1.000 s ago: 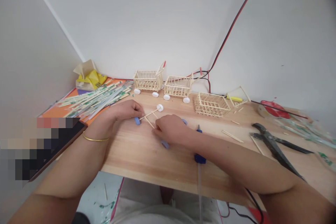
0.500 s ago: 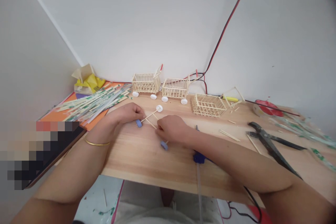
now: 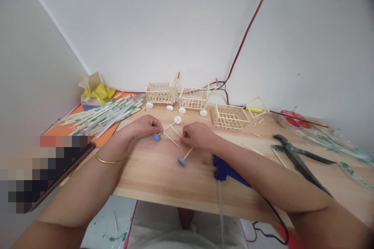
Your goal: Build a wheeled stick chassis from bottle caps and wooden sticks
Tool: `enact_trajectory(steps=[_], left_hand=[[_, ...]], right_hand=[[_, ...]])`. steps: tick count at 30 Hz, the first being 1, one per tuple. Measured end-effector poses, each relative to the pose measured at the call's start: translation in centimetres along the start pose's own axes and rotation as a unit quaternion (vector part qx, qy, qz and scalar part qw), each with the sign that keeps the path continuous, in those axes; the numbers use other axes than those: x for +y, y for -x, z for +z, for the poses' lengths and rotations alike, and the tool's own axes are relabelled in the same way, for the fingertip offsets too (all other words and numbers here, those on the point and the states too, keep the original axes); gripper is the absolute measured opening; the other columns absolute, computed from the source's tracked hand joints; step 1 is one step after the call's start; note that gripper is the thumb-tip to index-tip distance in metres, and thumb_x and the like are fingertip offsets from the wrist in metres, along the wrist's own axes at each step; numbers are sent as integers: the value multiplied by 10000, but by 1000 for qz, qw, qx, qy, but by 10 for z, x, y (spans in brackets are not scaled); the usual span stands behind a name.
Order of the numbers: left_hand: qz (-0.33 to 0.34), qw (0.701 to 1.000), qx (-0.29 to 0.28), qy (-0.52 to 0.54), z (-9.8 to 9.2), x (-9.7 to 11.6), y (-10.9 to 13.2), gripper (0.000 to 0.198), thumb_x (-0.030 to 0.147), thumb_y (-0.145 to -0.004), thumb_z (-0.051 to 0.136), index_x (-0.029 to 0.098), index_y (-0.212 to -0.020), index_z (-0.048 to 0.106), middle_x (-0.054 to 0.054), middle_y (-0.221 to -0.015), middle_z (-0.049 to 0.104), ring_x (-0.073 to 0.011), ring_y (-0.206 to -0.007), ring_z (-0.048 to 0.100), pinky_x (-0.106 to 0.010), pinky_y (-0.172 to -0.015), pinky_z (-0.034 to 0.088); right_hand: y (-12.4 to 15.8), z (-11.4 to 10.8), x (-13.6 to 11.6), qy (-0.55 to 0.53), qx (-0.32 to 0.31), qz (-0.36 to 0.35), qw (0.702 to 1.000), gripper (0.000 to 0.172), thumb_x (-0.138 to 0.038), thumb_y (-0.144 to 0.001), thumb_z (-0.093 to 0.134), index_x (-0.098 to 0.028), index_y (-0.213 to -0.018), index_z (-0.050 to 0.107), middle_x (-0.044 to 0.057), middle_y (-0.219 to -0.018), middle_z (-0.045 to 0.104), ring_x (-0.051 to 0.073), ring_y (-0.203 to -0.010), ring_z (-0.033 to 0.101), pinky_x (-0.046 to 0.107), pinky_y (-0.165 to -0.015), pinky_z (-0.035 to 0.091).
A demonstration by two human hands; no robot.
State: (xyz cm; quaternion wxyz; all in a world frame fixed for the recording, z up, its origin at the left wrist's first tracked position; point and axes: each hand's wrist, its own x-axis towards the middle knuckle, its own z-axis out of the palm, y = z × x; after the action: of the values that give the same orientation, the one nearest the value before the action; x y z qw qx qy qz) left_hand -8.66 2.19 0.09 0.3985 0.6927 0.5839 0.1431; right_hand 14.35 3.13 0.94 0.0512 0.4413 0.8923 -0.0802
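Note:
A small frame of thin wooden sticks [image 3: 171, 136] lies on the wooden board [image 3: 163, 179], with a white wheel [image 3: 177, 120] and blue wheels [image 3: 156, 137] [image 3: 181, 161] on its ends. My left hand [image 3: 143, 127] pinches the stick right by the left blue wheel. My right hand [image 3: 197, 135] is closed on the frame's right side, where a stick runs down to the lower blue wheel. Both wrists rest on the board.
Two wheeled stick carts [image 3: 161, 94] [image 3: 193, 100] and a wheel-less basket [image 3: 230, 117] stand by the wall. A pile of wrapped sticks [image 3: 102, 114] lies left, black pliers [image 3: 295, 156] right, a blue glue gun [image 3: 223, 168] under my right forearm, a red roll [image 3: 294, 120] far right.
My right hand has shifted up and to the right, uncovering the lower blue wheel and its stick. The left hand stays pinched by the left wheel. The view has tilted slightly.

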Motion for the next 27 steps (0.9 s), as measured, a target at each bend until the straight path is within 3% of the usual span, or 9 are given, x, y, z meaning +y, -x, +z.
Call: enact_trajectory(steps=[10, 18, 27], left_hand=[[1, 997, 52, -51, 4, 5, 2, 375, 457, -729, 523, 168, -496, 462, 39, -478, 365, -95, -486, 303, -232, -474, 232], [19, 996, 62, -56, 4, 2, 1, 309, 427, -702, 548, 160, -549, 533, 26, -527, 485, -100, -515, 386, -221, -505, 282], [33, 996, 57, -64, 2, 5, 4, 260, 374, -721, 514, 153, -615, 599, 9, -590, 582, -109, -553, 454, -213, -528, 326]], right_hand=[[-6, 2, -2, 9, 15, 3, 1000, 211, -284, -774, 502, -182, -788, 686, 86, -864, 711, 225, -804, 628, 284, -641, 399], [-4, -1, 2, -5, 36, -9, 999, 181, -304, -804, 516, -189, -810, 656, 62, -859, 705, 198, -791, 618, 268, -630, 370], [-5, 4, -13, -15, 27, -65, 997, 204, -367, -820, 543, -201, -843, 660, 46, -865, 697, 176, -779, 604, 257, -640, 356]])
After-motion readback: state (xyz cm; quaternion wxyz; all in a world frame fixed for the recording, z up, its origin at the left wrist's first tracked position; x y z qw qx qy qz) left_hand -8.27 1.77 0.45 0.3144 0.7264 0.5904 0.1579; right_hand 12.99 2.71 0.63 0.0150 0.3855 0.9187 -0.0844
